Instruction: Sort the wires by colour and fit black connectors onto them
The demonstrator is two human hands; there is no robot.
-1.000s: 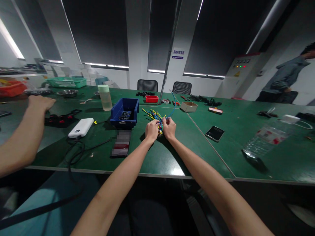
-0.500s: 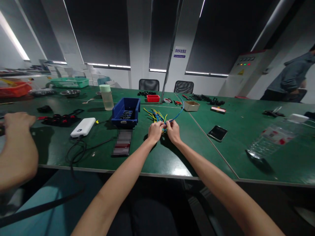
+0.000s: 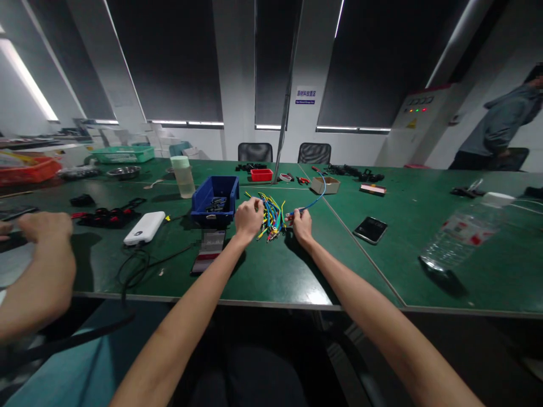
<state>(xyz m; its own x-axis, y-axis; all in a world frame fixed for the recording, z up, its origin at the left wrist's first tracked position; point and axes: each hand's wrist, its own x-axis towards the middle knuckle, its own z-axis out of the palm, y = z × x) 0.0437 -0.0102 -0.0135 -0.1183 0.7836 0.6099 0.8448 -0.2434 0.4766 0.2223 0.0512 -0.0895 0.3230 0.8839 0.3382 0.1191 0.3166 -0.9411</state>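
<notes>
A loose pile of blue, yellow and green wires (image 3: pixel 275 217) lies on the green table (image 3: pixel 271 277) in front of me. My right hand (image 3: pixel 302 227), just right of the pile, pinches one end of a blue wire (image 3: pixel 321 195), which arcs up and away to the right. At the pile's left side is my left hand (image 3: pixel 249 218), its fingers curled together. Whatever its fingertips hold, if anything, is too small to make out. Close to that hand stands a blue bin (image 3: pixel 215 216) with small dark parts inside.
A phone-like device (image 3: pixel 207 254) lies near my left forearm, a white power bank (image 3: pixel 145 228) further left. Another person's arm (image 3: pixel 46 260) rests at far left. On the right are a phone (image 3: pixel 370 230) and a water bottle (image 3: pixel 466 232); behind, a cardboard box (image 3: pixel 326 185).
My left hand has moved left, away from my right hand, uncovering more of the wire pile. The right hand still holds the blue wire. The view has shifted slightly.
</notes>
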